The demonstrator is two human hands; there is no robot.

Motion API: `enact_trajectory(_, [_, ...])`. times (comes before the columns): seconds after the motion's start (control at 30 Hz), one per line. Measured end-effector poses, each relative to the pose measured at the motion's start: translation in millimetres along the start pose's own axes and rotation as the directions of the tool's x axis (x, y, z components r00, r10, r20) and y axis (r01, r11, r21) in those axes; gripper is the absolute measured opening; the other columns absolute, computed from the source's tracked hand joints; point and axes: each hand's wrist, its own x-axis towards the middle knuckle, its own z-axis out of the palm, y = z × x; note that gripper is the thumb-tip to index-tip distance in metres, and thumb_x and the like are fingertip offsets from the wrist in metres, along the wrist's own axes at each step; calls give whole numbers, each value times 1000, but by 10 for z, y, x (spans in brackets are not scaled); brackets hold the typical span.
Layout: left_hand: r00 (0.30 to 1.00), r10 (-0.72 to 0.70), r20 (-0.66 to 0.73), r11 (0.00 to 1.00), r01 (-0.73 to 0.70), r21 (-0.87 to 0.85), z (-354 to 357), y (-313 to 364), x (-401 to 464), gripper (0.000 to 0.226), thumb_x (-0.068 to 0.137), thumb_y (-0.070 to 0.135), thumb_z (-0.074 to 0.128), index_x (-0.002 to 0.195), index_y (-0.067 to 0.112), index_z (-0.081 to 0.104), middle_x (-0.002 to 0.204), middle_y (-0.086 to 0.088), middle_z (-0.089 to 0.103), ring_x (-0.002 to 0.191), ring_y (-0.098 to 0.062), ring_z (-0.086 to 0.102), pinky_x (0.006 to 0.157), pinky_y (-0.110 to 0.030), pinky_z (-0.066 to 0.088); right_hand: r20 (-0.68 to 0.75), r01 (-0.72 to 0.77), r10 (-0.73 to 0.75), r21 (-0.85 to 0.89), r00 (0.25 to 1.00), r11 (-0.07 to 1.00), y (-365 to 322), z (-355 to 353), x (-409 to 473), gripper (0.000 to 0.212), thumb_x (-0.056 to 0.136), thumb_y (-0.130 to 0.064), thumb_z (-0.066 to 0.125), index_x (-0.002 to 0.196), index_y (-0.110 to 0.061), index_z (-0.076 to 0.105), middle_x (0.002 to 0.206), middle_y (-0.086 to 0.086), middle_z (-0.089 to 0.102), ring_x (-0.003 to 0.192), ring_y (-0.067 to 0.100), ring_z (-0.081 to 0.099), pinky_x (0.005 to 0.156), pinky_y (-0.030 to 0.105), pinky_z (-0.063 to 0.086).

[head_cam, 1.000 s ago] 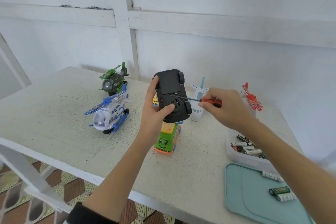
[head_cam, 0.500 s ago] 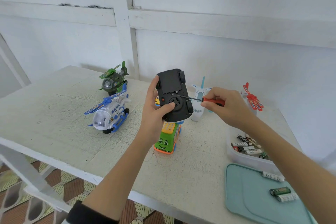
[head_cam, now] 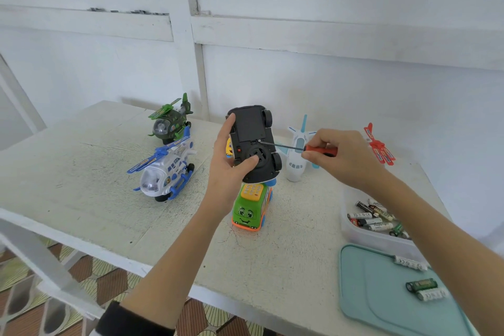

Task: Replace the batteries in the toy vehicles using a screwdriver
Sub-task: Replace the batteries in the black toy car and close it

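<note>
Head view: an upturned black plastic toy car is gripped by the left hand; a red-handled screwdriver is pinched by the right hand, tip at the underside.

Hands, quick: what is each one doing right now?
Left hand: closed, holding the black toy car upside down.
Right hand: closed, pinching the screwdriver, its tip at the car's underside.

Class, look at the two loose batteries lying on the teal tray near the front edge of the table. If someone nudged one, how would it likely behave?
The batteries are smooth cylinders lying on their sides, so a nudge across their length would probably set them rolling. The tray looks flat and slick, offering little grip, though its raised rim might stop them. They appear rigid, so they should not bend.
</note>
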Motion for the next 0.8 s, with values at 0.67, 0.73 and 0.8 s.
enact_trajectory(0.67, [998,-65,12,991,66,-117,18,14,-4,83,78,-9,63,141,39,38,142,-2,49,104,-15,68,93,-49,54,-23,14,-10,161,1000,987,17,45,-41,10,80,-14,71,76,-22,66,76,4,69,73,29,63,72,48,53])
enact_trajectory(0.73, [998,-66,12,992,67,-105,15,9,-13,81,85,-18,56,141,37,38,145,0,47,104,-15,68,93,-49,54,-18,0,3,184,1000,983,9,23,-48,18,79,-13,71,73,-28,64,77,5,69,76,30,64,75,50,53])
enact_trajectory(0.8, [998,-61,16,993,63,-100,14,11,-21,80,86,-21,52,139,37,39,143,4,48,104,-15,69,91,-46,56,-9,-9,11,181,1000,983,11,-3,-55,21,78,-11,72,72,-30,63,76,3,69,76,29,65,76,48,54])
